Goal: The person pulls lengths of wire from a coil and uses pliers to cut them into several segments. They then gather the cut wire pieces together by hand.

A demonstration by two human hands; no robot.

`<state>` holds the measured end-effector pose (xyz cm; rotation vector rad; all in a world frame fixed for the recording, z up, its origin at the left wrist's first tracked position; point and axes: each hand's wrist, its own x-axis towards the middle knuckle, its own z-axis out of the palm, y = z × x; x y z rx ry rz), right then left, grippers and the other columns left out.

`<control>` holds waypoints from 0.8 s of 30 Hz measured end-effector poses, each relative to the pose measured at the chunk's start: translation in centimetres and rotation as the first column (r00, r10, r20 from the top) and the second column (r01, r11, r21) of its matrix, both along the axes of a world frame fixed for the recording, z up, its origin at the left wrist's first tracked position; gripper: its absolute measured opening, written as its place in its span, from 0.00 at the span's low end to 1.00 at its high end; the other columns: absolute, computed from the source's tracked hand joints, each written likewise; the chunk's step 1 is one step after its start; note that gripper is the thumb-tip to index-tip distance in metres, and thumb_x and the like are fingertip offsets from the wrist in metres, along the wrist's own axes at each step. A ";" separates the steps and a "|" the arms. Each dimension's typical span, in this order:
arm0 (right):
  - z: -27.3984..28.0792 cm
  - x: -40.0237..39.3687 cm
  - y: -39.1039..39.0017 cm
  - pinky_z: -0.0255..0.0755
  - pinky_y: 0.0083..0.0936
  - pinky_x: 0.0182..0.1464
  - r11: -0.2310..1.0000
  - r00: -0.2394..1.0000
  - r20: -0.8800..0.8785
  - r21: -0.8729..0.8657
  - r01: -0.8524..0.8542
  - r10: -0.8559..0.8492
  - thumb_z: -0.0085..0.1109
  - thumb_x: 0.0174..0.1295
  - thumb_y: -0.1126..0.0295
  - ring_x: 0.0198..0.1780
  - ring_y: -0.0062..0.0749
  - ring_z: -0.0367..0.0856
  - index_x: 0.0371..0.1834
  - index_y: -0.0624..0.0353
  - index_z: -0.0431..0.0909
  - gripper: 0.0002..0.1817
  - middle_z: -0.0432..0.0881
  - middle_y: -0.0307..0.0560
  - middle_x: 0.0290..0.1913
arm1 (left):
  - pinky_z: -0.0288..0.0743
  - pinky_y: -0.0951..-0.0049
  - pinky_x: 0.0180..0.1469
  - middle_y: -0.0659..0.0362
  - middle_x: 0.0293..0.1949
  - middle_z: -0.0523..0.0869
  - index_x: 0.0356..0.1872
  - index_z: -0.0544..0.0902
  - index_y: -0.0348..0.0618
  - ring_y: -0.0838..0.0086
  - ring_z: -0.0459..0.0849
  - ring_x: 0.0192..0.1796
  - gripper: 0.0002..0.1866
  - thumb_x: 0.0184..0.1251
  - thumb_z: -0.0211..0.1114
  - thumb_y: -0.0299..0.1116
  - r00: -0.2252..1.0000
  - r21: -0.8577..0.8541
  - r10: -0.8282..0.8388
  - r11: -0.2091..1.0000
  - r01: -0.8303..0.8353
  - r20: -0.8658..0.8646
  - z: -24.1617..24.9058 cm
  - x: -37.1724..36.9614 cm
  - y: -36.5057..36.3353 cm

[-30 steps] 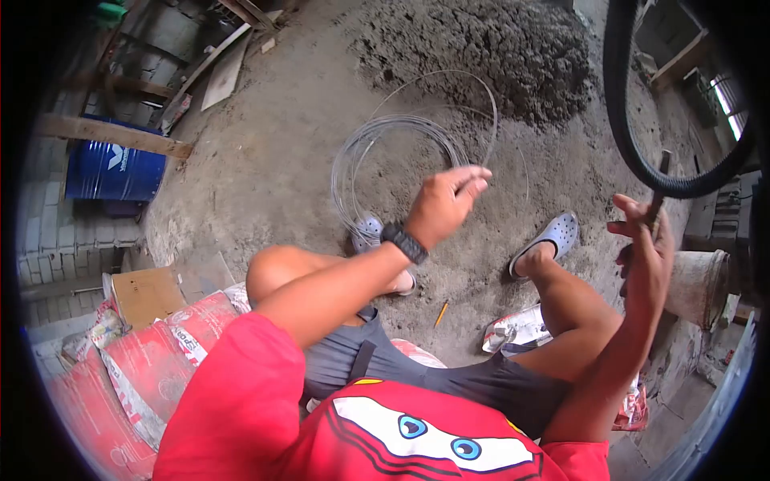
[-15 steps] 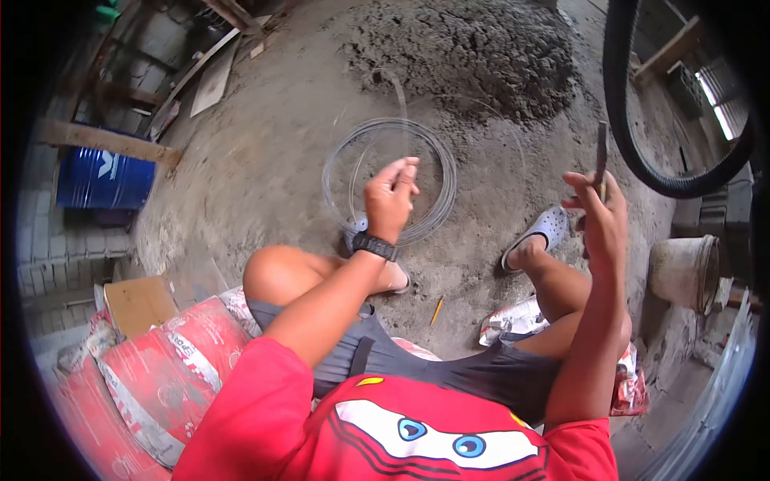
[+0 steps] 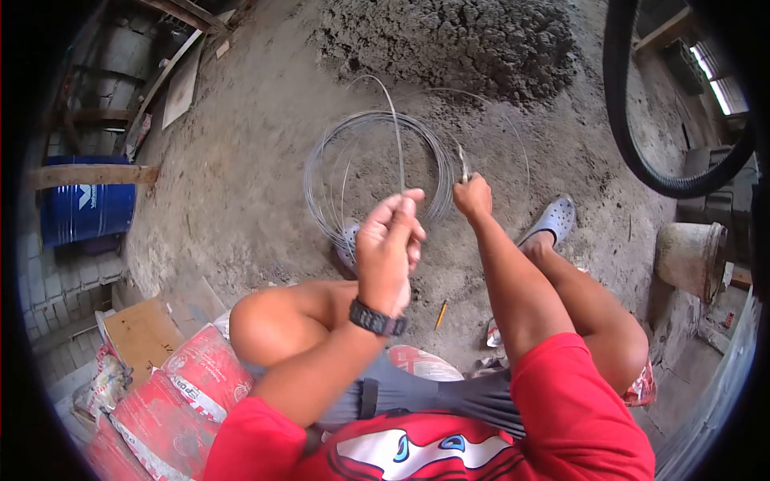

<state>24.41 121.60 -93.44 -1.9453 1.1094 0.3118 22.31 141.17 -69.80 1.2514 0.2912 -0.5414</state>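
Note:
My left hand [image 3: 388, 248], with a dark watch on the wrist, pinches a strand of thin grey wire [image 3: 399, 148] between thumb and fingers. The strand rises from the hand and curves over at its top. Beyond it, a loose coil of wire [image 3: 315, 152] lies on the ground, with stray loops spreading right. My right hand [image 3: 473, 196] is closed around a narrow metal tool that looks like pliers [image 3: 464, 163]. Its head points away from me, beside the coil's right edge. The handles are hidden in my fist.
A heap of wet grey mortar [image 3: 449, 40] lies ahead. A yellow pencil [image 3: 441, 315] rests on the ground between my legs. Red-and-white paper sacks [image 3: 180, 401] and a blue drum [image 3: 88, 212] are at left. At right are a dirty bucket [image 3: 691, 260] and a black corrugated hose [image 3: 622, 120].
My right hand has swung left and down from the raised right side, bringing the pliers close to the coil, and its fingers have closed. My left hand has come slightly nearer, still pinching the wire.

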 end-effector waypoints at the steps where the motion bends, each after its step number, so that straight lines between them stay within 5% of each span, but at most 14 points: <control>1: -0.1 0.1 0.9 0.80 0.49 0.63 0.981 0.997 -0.083 -0.196 -0.012 -0.004 0.65 0.63 0.62 0.60 0.59 0.87 0.57 0.64 0.83 0.23 0.88 0.62 0.57 | 0.61 0.87 0.23 0.70 0.27 0.81 0.60 0.86 0.41 0.90 0.70 0.22 0.15 0.85 0.64 0.39 0.999 -0.039 0.011 0.999 -0.013 -0.048 0.2 -0.3 -0.3; 5: -1.8 0.2 2.0 0.77 0.50 0.67 0.962 0.982 -0.165 -0.270 0.039 -0.086 0.66 0.62 0.63 0.67 0.59 0.81 0.60 0.62 0.80 0.24 0.81 0.62 0.65 | 0.62 0.87 0.23 0.70 0.28 0.81 0.61 0.86 0.43 0.90 0.71 0.23 0.15 0.86 0.63 0.40 0.994 -0.061 0.001 0.998 -0.008 -0.108 0.3 -0.2 -1.0; 9: -3.8 -0.2 0.7 0.77 0.49 0.66 0.895 0.971 -0.064 -0.405 0.186 -0.231 0.65 0.61 0.62 0.64 0.60 0.84 0.58 0.61 0.81 0.23 0.85 0.62 0.61 | 0.62 0.86 0.23 0.70 0.28 0.81 0.62 0.86 0.43 0.90 0.71 0.23 0.16 0.86 0.63 0.41 0.991 -0.051 -0.004 0.999 -0.003 -0.133 0.2 -0.4 -0.3; 11: -4.1 -0.3 -1.0 0.78 0.49 0.64 0.960 0.954 -0.162 -0.168 0.226 -0.253 0.70 0.57 0.58 0.61 0.61 0.87 0.54 0.63 0.83 0.25 0.89 0.64 0.55 | 0.61 0.86 0.23 0.70 0.28 0.81 0.61 0.86 0.43 0.90 0.71 0.23 0.16 0.86 0.63 0.41 0.990 -0.064 -0.002 0.998 -0.007 -0.140 0.1 -0.5 0.0; 13: -3.1 -0.6 -1.1 0.78 0.47 0.62 0.952 0.963 -0.083 -0.192 0.239 -0.258 0.70 0.55 0.59 0.59 0.63 0.87 0.54 0.63 0.84 0.25 0.89 0.64 0.54 | 0.61 0.86 0.24 0.70 0.29 0.81 0.62 0.86 0.43 0.90 0.72 0.24 0.15 0.86 0.63 0.40 0.991 -0.074 0.003 0.997 -0.013 -0.133 0.1 -0.6 0.2; 19: 6.7 0.0 0.7 0.78 0.43 0.59 0.987 0.971 0.220 -0.102 0.120 -0.095 0.71 0.56 0.57 0.52 0.53 0.88 0.61 0.63 0.78 0.31 0.89 0.61 0.49 | 0.71 0.84 0.30 0.64 0.38 0.86 0.71 0.78 0.41 0.88 0.77 0.30 0.19 0.86 0.60 0.33 0.989 -0.110 0.148 0.983 -0.146 0.011 -1.5 0.3 -0.2; 22: 13.8 0.0 0.8 0.79 0.38 0.46 0.977 0.918 0.371 -0.200 -0.070 0.141 0.71 0.58 0.59 0.40 0.39 0.85 0.65 0.61 0.75 0.33 0.86 0.52 0.41 | 0.76 0.82 0.36 0.61 0.41 0.87 0.74 0.75 0.39 0.85 0.78 0.32 0.21 0.85 0.59 0.29 0.982 -0.080 0.137 0.989 -0.127 0.128 -2.6 2.0 -0.4; 24: 22.5 -0.7 0.5 0.71 0.29 0.31 0.972 0.884 0.448 0.117 -0.202 0.130 0.71 0.61 0.62 0.29 0.25 0.77 0.69 0.58 0.74 0.33 0.80 0.39 0.34 | 0.77 0.81 0.38 0.61 0.42 0.88 0.74 0.75 0.37 0.84 0.79 0.33 0.22 0.83 0.59 0.28 0.969 0.003 0.125 0.992 -0.129 0.214 -3.8 3.1 -0.4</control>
